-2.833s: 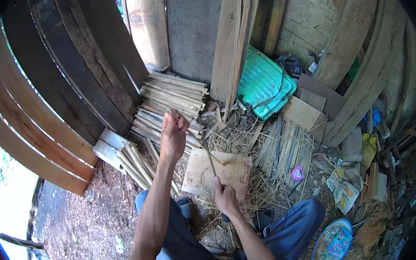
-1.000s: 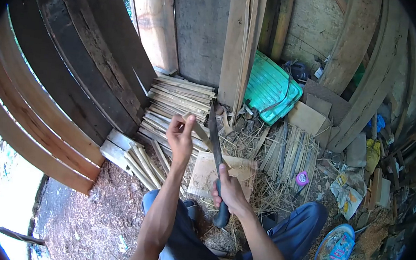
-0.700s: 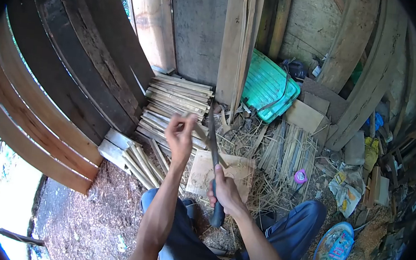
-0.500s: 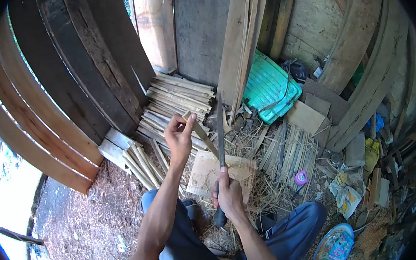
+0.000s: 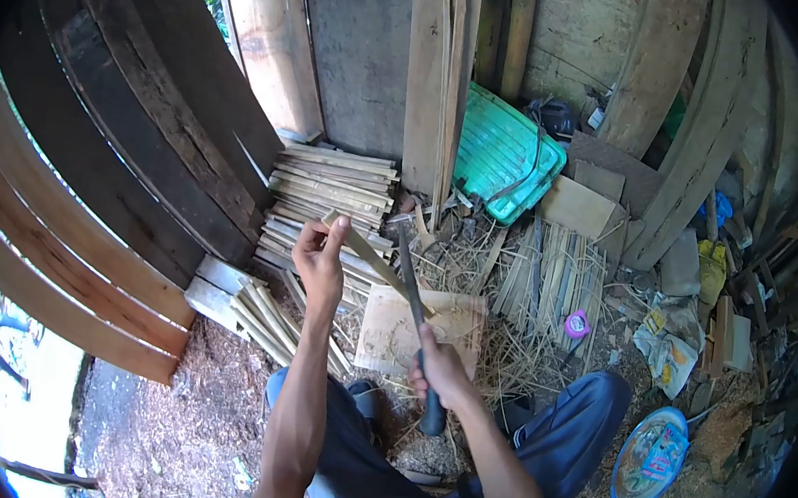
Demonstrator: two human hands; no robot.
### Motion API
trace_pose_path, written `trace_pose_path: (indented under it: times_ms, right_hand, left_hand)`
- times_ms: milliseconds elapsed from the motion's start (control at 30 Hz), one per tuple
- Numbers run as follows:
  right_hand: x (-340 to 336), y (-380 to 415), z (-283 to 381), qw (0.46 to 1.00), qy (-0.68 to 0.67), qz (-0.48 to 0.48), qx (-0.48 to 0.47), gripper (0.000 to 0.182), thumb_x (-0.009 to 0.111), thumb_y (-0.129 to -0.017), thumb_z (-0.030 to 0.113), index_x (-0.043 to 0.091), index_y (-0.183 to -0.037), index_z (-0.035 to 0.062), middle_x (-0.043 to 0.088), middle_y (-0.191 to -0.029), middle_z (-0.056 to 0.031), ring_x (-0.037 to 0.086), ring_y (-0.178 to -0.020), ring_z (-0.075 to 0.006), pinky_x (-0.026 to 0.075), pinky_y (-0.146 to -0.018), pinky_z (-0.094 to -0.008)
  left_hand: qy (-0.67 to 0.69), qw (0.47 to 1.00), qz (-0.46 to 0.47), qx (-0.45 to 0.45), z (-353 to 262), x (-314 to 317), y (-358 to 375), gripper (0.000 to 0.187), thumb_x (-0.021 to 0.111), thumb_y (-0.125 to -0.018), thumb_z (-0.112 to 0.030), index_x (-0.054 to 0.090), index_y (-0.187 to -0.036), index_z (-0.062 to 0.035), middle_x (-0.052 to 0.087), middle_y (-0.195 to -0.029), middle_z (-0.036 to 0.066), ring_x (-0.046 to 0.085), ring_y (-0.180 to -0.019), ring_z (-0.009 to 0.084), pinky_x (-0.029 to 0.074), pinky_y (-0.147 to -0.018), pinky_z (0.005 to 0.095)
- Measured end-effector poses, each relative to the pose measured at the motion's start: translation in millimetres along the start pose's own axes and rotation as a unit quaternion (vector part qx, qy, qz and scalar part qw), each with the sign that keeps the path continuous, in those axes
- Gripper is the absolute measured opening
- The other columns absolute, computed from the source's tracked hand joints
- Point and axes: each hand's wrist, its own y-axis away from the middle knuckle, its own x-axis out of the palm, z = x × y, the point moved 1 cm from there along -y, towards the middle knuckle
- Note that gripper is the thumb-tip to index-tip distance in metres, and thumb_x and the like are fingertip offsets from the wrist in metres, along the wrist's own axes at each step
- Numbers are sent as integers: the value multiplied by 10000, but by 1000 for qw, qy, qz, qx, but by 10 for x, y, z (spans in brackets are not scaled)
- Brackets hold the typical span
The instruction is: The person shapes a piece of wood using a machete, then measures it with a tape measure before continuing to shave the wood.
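My left hand (image 5: 320,259) is closed on the upper end of a bamboo strip (image 5: 372,258). The strip slants down to the right, its lower end over a square wooden board (image 5: 381,342) on the ground between my feet. In my right hand (image 5: 445,374) is a long knife, its black handle (image 5: 433,415) pointing toward me. The knife's dark blade (image 5: 411,274) rises away from me and crosses the strip near its lower end, edge-side detail being too small to make out.
Cut bamboo strips (image 5: 328,191) lie stacked beyond my left hand, with more strips (image 5: 265,318) nearer. Shavings surround the board. To the right are a green plastic tray (image 5: 507,154), a pink tape measure (image 5: 577,323) and a blue-rimmed basin (image 5: 622,491). Plank walls (image 5: 114,253) stand left.
The knife has tipped further left and its blade tip sits lower. My left hand still grips the strip. The whole view has shifted slightly.
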Motion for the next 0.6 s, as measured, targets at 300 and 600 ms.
trace_pose_path:
  times_ms: [300,600]
  right_hand:
    - [-20,436,196,998,1,58,-11,567,339,-918,534,454,-664,41,428,-496,-7,402,-340,-89,354,-314,-247]
    - [84,267,190,997,20,-9,-75,565,364,-913,529,460,-657,35,426,-493,-9,403,-340,-101,357,-322,-245]
  left_hand:
    - [-65,998,7,1,32,37,-1,259,684,-816,-205,540,-668,-48,504,-612,-36,391,-577,31,287,-525,199]
    - [-39,999,4,-10,-45,78,35,244,685,-815,-214,543,-693,-56,547,-644,-20,419,-589,40,307,-540,199]
